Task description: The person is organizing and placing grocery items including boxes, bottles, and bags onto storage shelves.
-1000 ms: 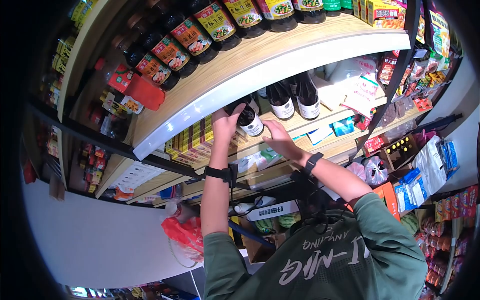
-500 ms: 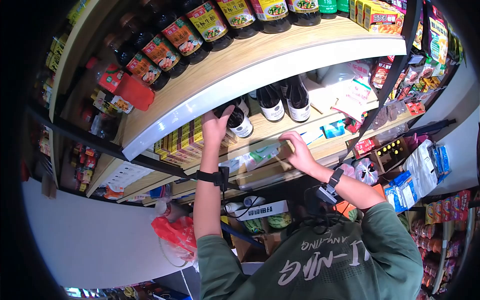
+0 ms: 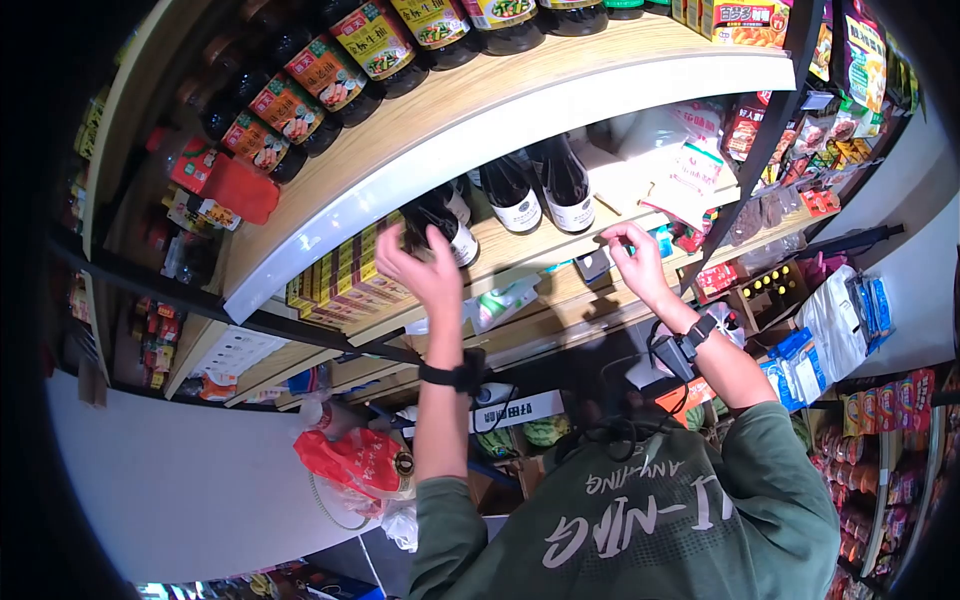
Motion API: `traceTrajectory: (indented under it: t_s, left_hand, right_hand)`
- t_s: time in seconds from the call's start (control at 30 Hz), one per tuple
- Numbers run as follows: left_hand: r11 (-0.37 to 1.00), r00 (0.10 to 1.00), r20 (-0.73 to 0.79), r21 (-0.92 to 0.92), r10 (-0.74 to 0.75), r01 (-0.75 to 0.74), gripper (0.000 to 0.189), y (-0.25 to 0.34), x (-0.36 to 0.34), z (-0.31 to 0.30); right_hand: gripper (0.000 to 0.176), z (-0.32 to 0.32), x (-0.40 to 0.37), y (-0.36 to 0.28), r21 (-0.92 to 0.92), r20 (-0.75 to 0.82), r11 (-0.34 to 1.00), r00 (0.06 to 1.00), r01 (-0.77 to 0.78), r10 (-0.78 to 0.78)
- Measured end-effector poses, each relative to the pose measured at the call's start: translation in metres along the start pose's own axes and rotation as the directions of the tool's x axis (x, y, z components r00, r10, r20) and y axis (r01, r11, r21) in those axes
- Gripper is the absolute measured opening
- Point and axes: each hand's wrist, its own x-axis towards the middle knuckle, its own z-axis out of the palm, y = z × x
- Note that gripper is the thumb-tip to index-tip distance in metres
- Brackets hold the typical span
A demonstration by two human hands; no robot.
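Observation:
My left hand (image 3: 420, 268) is raised in front of the middle shelf, its fingers apart and curved, holding nothing. Just beyond it a dark bottle with a white label (image 3: 463, 246) stands on the shelf, partly hidden by the hand. To its right are two similar dark bottles, one with a white label (image 3: 520, 216) and another beside it (image 3: 571, 214). Yellow boxes (image 3: 345, 278) are lined up to the left of my left hand. Near the shelf's front edge, right of the bottles, my right hand (image 3: 640, 262) has loosely bent fingers, with nothing visible in them.
Overhead, a shelf with a white front edge (image 3: 500, 128) carries several sauce bottles (image 3: 372, 45). White plastic bags (image 3: 690, 175) lie at the middle shelf's right end. Lower down are a green-and-white packet (image 3: 503, 303), watermelons (image 3: 545, 432) and a red bag (image 3: 350, 465).
My left hand has let go of the dark bottle and drawn back from it; the bottle stays on the shelf. My right hand has lifted and its fingers bend more. The view has shifted slightly.

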Motion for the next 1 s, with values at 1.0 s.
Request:
traceTrajectory:
  t_s: [1.0]
  left_hand:
    - [0.833, 0.83, 0.474, -0.299, -0.294, 0.465, 0.044, 0.068, 0.042, 0.054]
  right_hand:
    - [0.081, 0.043, 0.076, -0.044, -0.284, 0.152, 0.949, 0.983, 0.139, -0.099]
